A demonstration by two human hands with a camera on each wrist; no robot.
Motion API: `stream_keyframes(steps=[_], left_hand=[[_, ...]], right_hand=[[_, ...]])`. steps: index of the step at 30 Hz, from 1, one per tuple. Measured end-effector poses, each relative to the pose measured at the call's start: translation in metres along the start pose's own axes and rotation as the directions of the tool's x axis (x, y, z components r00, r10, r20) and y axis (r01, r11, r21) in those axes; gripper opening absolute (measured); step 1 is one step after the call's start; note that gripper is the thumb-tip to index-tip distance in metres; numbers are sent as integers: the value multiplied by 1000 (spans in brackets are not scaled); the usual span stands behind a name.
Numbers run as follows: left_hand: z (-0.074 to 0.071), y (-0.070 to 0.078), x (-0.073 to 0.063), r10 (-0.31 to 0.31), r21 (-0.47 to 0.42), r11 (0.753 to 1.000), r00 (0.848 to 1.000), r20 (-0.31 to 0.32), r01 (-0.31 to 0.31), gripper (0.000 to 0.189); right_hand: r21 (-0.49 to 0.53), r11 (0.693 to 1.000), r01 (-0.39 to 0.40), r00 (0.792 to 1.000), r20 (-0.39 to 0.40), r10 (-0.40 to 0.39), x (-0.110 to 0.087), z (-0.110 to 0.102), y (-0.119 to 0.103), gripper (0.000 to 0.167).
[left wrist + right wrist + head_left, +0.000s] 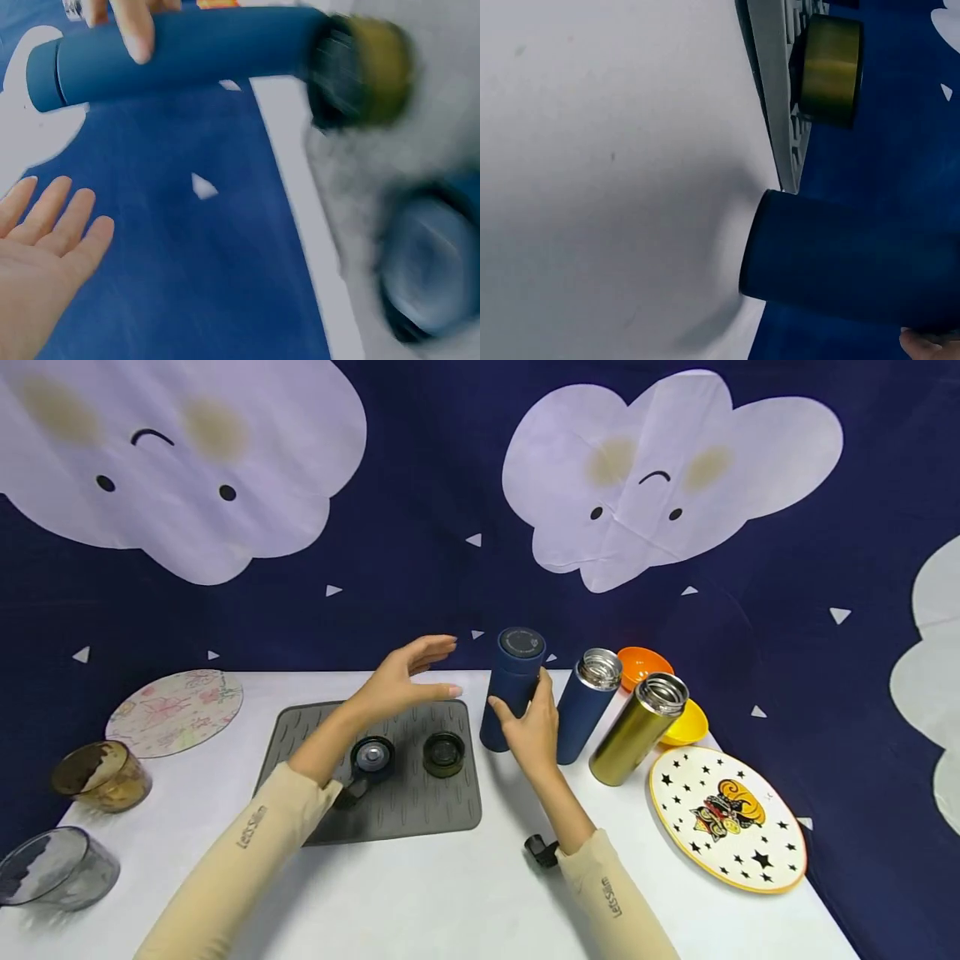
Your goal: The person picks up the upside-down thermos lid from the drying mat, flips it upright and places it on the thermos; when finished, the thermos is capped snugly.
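Note:
My right hand [534, 733] grips a lidded dark blue thermos bottle [513, 678], thumb on its left side and fingers on its right. In the right wrist view the bottle's base [761, 244] is close to the white table surface; whether it touches is unclear. My left hand [397, 683] hovers left of the bottle, fingers extended and apart from it, holding nothing. Below that hand, a blue lid [372, 755] and an olive-gold lid [444, 754] lie on a grey mat [405, 810]. An uncapped blue bottle [583, 710] and an uncapped gold bottle [633, 735] stand right of my right hand.
Orange [643, 664] and yellow [686, 725] bowls sit behind the gold bottle. A star-patterned plate [675, 827] lies at right. An oval patterned placemat [176, 714], an amber glass [112, 781] and a grey glass [67, 877] are at left.

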State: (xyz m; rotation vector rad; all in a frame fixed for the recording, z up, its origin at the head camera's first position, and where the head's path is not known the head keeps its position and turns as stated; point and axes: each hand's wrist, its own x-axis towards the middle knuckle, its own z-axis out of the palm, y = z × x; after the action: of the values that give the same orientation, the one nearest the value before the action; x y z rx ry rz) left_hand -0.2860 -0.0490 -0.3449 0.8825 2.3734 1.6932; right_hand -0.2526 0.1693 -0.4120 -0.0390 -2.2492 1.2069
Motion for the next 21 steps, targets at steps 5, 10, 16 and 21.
stream_keyframes(steps=[5,10,16,21], left_hand=[[-24,-30,-55,-66,13,998,997,-45,66,71],[-27,-66,-86,-139,109,983,987,-81,147,76],[-25,-87,-102,-236,209,946,968,-82,249,89],[-26,-93,-108,-251,252,933,967,-50,255,95]], right_hand=[[37,999,-24,999,40,22,-4,-6,-3,85],[53,998,-38,999,31,36,-17,-18,-6,86],[110,994,-31,1000,4,31,-41,-29,-23,84],[180,983,-16,999,54,7,-56,-27,-41,82]])
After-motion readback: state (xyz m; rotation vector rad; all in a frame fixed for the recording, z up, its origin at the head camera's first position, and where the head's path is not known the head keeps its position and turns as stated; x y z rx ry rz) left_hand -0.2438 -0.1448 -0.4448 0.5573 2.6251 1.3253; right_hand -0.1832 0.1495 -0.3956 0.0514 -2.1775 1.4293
